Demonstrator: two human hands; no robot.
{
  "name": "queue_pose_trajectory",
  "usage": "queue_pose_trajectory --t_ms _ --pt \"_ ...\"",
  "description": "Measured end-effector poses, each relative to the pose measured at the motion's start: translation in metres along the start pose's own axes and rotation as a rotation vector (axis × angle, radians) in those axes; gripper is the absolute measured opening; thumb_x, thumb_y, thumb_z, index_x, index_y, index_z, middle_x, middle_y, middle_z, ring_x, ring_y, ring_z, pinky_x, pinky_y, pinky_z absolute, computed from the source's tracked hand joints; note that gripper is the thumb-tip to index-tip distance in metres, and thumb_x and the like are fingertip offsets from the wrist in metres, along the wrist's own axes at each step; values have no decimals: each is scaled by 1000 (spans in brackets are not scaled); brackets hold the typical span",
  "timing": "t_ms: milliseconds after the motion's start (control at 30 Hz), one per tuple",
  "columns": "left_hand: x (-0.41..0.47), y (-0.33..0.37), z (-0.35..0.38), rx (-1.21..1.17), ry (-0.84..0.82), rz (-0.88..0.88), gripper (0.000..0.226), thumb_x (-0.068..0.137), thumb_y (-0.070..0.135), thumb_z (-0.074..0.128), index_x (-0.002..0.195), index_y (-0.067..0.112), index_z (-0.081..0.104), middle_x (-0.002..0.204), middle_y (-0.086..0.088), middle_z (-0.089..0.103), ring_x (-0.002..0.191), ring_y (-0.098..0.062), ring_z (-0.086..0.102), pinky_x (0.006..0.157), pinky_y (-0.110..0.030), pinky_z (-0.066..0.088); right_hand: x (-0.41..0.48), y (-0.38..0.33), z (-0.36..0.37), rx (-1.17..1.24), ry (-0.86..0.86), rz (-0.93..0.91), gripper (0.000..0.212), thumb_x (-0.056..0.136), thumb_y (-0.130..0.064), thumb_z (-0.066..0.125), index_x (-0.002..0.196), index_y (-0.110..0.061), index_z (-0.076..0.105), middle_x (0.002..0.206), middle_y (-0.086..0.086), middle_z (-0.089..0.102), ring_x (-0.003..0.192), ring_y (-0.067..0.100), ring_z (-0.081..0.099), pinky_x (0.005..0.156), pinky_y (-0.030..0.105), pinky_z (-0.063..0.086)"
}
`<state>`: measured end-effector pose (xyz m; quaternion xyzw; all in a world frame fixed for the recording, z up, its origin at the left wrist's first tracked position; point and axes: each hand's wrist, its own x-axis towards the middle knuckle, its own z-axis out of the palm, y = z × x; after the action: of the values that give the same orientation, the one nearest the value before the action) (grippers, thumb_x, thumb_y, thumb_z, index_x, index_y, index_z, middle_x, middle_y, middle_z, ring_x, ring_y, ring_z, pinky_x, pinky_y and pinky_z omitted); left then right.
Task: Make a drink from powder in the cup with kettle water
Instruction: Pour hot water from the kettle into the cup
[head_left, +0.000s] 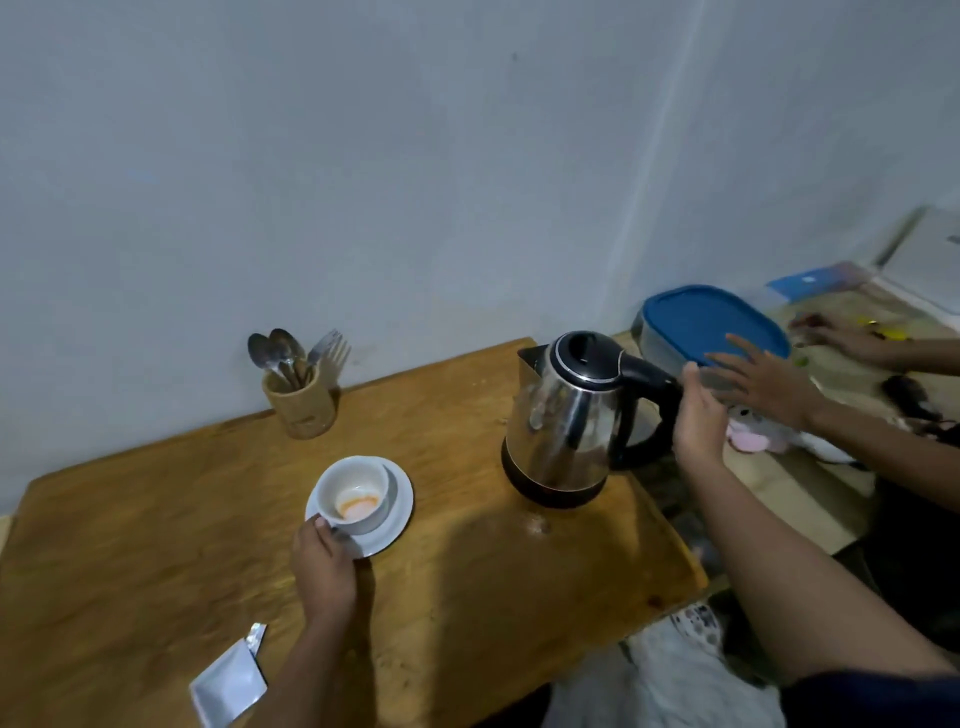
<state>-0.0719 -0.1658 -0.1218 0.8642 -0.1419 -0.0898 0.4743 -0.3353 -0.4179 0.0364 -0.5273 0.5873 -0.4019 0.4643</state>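
A white cup with orange powder in its bottom stands on a white saucer on the wooden table. My left hand pinches the saucer's near rim. The steel kettle with a black lid and handle stands to the right on its base. My right hand is open, fingers up, right beside the kettle's handle, not gripping it. A torn silver sachet lies near the table's front edge.
A wooden holder with spoons and forks stands at the back by the wall. Right of the table sits a container with a blue lid. Another person's hands reach over it. The table's right edge is close behind the kettle.
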Motion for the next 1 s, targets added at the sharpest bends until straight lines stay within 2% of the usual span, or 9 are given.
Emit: queue_pose_trajectory --t_ms 33,67,167,267,367,567,767,900,1000 --pt "0 0 0 -2 7 0 34 100 15 29 103 -5 56 106 -27 58 99 -40 54 80 -39 39 2 6 2 29 42 1 51 97 -41 38 99 3 63 92 25 60 103 29 60 78 30 42" --pt "-1 0 0 -8 11 7 33 100 15 29 102 -5 55 106 -28 58 98 -40 54 79 -37 37 2 10 4 39 73 13 57 96 -44 39 98 8 62 91 28 60 99 33 61 76 36 43" --pt "1 -1 -1 -26 15 28 32 100 15 30 101 -5 55 104 -27 58 97 -39 54 78 -34 35 1 20 11 77 79 67 48 96 -40 38 79 -3 63 71 14 59 64 19 56 66 32 41" --pt "-1 1 -2 -57 20 27 32 100 17 29 104 -3 54 103 -21 57 93 -29 51 78 -34 35 -1 31 11 160 60 90 42 98 -27 31 64 -17 53 59 8 52 49 14 49 60 28 40" --pt "-4 -1 -1 -76 27 21 32 100 22 29 104 2 54 99 -14 55 92 -27 51 78 -37 39 -1 41 14 266 56 129 40 95 -23 29 63 -15 51 55 8 48 37 11 44 51 30 36" --pt "-7 -10 1 -78 3 -16 30 99 27 31 104 7 54 104 -18 60 97 -32 54 80 -42 42 3 45 20 292 139 169 38 90 -22 31 55 -15 44 52 9 45 36 15 38 47 32 31" --pt "4 -4 -8 -12 -68 17 28 99 16 33 105 -2 53 106 -23 59 93 -27 51 76 -34 36 0 46 27 349 241 197 34 88 -20 35 55 -16 41 42 2 48 30 8 41 42 27 31" --pt "12 -5 -13 11 -100 18 28 99 15 32 106 -1 53 105 -19 57 93 -24 50 76 -34 36 -8 40 33 357 310 213 31 88 -19 36 58 -15 40 57 6 45 43 12 44 44 25 32" --pt "19 -2 -17 9 -155 28 29 99 15 32 107 -2 54 102 -14 55 92 -23 49 76 -33 36 -15 32 38 332 328 189 31 87 -20 37 57 -15 42 57 5 45 43 13 43 44 25 32"
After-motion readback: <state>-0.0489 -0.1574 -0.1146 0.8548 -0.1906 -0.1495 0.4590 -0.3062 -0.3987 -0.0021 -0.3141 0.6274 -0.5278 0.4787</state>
